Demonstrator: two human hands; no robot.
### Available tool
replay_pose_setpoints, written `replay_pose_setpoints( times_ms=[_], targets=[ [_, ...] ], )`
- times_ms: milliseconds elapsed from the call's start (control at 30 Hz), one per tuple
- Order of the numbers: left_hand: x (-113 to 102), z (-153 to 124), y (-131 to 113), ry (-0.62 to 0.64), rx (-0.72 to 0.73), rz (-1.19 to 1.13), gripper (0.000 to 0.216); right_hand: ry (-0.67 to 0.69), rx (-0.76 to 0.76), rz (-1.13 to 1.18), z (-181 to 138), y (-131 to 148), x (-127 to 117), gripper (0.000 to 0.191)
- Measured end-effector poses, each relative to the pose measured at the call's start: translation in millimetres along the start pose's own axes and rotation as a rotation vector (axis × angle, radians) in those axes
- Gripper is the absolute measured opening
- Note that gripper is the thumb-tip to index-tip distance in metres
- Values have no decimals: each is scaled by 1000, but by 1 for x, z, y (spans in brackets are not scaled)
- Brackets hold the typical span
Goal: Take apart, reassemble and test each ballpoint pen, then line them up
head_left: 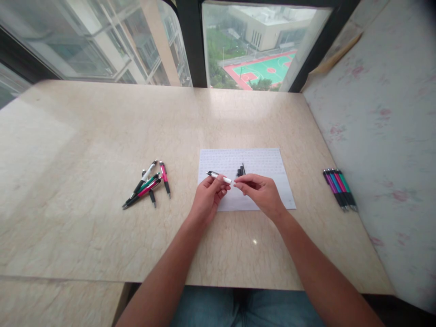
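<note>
My left hand [208,194] is closed around a white pen barrel [218,176] with a dark clip end pointing left. My right hand [260,190] is pinched at the barrel's right end, fingertips meeting those of the left hand. Both hands hover over a white sheet of paper [264,161] with faint writing. Small black pen parts [241,170] lie on the sheet just beyond my right fingers. What the right fingertips pinch is too small to name.
A loose pile of several pens [148,185] in white, green, pink and black lies left of the sheet. A neat row of several coloured pens [339,188] lies near the table's right edge, beside a wall. The beige marble table [102,136] ends at windows behind.
</note>
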State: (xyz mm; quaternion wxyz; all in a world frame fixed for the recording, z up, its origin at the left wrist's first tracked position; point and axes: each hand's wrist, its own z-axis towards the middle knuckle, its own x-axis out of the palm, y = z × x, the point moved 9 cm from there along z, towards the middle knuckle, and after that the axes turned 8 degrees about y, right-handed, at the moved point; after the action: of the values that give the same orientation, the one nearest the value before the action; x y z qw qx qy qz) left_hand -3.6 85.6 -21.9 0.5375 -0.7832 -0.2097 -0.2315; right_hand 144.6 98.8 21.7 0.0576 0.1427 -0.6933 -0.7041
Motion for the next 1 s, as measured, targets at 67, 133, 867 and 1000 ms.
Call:
replay_pose_setpoints(
  times_ms=[67, 133, 867, 1000],
  targets=[
    [3, 0, 2, 26, -17, -10, 27, 10, -15, -9, 0, 2, 1, 13],
    [5, -1, 4, 45, -30, -26, 27, 10, -29, -30, 0, 4, 1, 12],
    [-1, 3, 1, 13, -35, -302, 20, -134, 82, -950, 3, -5, -38, 11],
    [-1, 3, 3, 26, -29, -254, 23, -104, 181, -1079, 0, -10, -29, 15]
  ],
)
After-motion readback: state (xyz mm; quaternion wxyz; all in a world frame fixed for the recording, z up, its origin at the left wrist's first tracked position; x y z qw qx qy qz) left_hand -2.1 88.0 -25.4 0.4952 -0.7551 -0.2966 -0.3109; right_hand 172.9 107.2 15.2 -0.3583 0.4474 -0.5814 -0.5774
